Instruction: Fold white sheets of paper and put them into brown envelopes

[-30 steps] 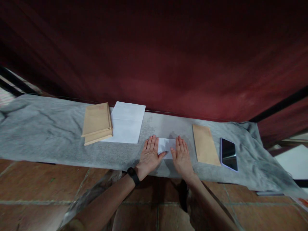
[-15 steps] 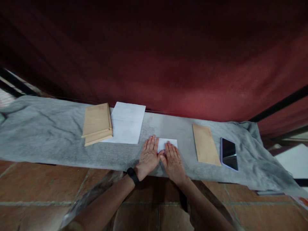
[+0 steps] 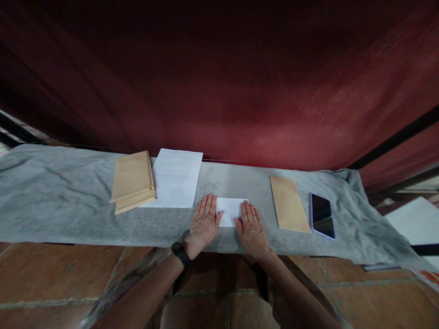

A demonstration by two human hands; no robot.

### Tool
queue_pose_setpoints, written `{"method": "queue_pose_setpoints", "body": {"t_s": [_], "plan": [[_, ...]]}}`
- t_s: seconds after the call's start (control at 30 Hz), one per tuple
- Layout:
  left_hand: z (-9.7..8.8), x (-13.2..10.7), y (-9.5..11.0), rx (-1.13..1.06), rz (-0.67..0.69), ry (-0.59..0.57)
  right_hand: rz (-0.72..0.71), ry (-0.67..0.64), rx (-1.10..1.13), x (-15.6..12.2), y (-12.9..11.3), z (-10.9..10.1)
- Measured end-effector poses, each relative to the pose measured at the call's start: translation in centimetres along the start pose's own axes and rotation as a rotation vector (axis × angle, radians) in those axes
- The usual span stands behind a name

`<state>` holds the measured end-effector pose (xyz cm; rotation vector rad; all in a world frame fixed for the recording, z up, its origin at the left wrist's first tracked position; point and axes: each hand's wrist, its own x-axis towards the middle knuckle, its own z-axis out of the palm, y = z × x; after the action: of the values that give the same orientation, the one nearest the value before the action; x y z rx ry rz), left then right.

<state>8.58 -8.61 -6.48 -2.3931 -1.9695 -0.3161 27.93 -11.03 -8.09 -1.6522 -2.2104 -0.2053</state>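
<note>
Paper (image 3: 228, 210) on grey cloth (image 3: 72, 196), tiled floor (image 3: 61, 269)

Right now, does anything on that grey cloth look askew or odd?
Slightly: the stacked brown envelopes at left have uneven edges and overlap the large white sheet. The grey cloth is rumpled at both ends. Nothing looks spilled.

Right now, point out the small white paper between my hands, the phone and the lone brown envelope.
Small white paper (image 3: 229, 211), head view: its bare middle.
Phone (image 3: 322, 215), head view: its dark screen.
Lone brown envelope (image 3: 290, 204), head view: its face.
</note>
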Motion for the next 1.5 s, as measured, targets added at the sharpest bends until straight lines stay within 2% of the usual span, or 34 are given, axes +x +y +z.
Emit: {"method": "queue_pose_setpoints", "body": {"t_s": [0.37,0.53,0.67,0.83,1.03,1.17,1.27,1.37,1.5], "plan": [[0.1,0.2,-1.0,0.002,0.02,0.046,0.079,-0.027,-0.016,-0.3,1.2,-0.1],[-0.6,0.5,-1.2,-0.011,0.001,0.076,0.088,-0.028,-0.023,-0.4,1.4,0.1],[-1.4,0.5,0.1,-0.07,0.08,0.119,0.075,0.002,-0.015,-0.4,1.4,0.2],[-1.1,-0.5,2.3,-0.125,0.254,0.038,0.063,0.014,-0.031,-0.5,1.5,0.3],[-0.5,-0.7,2.8,-0.083,0.219,0.01,0.058,0.03,-0.02,-0.6,1.7,0.1],[-0.5,-0.6,2.8,-0.058,0.227,-0.005,0.074,0.033,0.021,0.4,1.0,-0.6],[-0.3,-0.6,2.9,-0.049,0.225,-0.016,0.029,-0.011,0.09,1.2,-0.3,-1.0],[-0.1,-0.5,2.9,-0.044,0.252,-0.03,-0.025,-0.068,0.153,1.9,-1.6,-0.7],[0.1,-0.3,2.8,-0.034,0.286,-0.04,-0.017,-0.11,0.168,2.2,-2.5,0.1]]}}
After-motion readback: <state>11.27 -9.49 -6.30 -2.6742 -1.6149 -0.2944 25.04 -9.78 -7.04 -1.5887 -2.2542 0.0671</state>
